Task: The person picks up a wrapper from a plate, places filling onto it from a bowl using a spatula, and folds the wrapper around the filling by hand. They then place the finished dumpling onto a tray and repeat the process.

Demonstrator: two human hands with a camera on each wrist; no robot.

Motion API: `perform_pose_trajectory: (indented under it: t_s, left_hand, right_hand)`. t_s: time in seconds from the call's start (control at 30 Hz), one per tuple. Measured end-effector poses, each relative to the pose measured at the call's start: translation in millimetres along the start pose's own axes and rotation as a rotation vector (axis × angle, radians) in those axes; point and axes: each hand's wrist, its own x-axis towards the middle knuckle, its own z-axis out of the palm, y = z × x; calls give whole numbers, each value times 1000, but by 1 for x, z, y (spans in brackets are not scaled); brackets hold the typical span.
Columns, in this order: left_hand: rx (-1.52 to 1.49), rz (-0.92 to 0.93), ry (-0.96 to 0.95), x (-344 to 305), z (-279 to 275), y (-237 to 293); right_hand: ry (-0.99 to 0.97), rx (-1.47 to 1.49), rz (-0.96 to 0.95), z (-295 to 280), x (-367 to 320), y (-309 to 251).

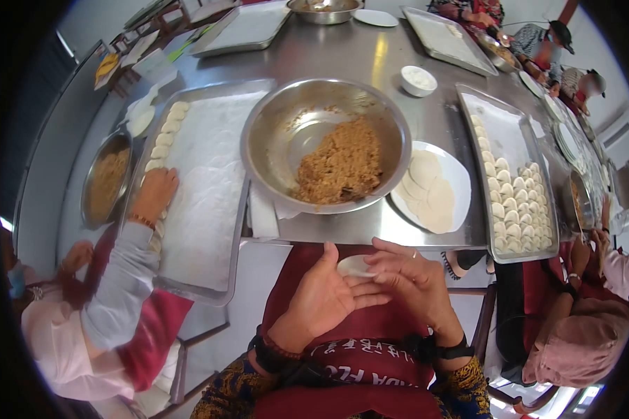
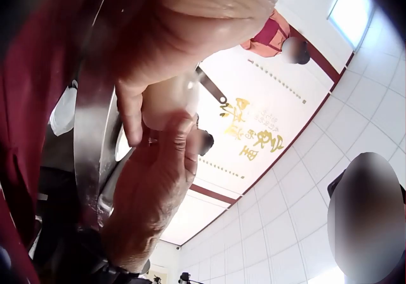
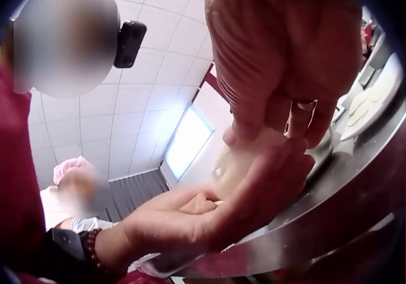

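A pale, round dumpling wrapper (image 1: 355,265) sits between the two hands, just off the table's front edge. My left hand (image 1: 321,299) is turned palm up, its fingers straight beneath the wrapper and its thumb raised. From the other side, my right hand (image 1: 419,285) pinches the wrapper's edge between thumb and fingers. In the left wrist view the wrapper (image 2: 166,103) bulges smoothly between the hands. The right wrist view shows the wrapper (image 3: 235,170) partly hidden by fingers. Ahead stands a steel bowl (image 1: 258,140) with brown filling (image 1: 342,160); flat wrappers (image 1: 426,192) lie on a white plate (image 1: 461,188) beside it.
A tray (image 1: 210,202) at left bears a row of dumplings, touched by another person's hand (image 1: 154,194). The right tray (image 1: 500,119) holds many dumplings (image 1: 514,209). A small white bowl (image 1: 418,82) stands behind the plate. People sit on both sides.
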Motion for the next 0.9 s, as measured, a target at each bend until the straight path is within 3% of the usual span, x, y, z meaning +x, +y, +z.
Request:
perform_pose_trajectory:
  t_s: [0.03, 0.1, 0.53, 0.6, 0.7, 0.8, 0.9]
  left_hand:
    - [-7, 10, 8, -2, 1, 1]
    - [-31, 133, 42, -7, 3, 2]
    - [48, 215, 37, -21, -7, 6]
    - [61, 250, 83, -24, -9, 9]
    - [-39, 300, -14, -32, -1, 19]
    - [-80, 324, -2, -35, 6, 23]
    - [-93, 324, 9, -34, 4, 25]
  right_hand:
    - [-14, 5, 1, 3, -1, -2]
    - [-26, -265, -136, 8, -4, -3]
    - [-2, -212, -158, 11, 9, -5]
    - [20, -196, -80, 7, 13, -13]
    - [329, -41, 42, -3, 23, -6]
    - [437, 1, 97, -8, 41, -11]
    - [368, -142, 3, -7, 64, -17]
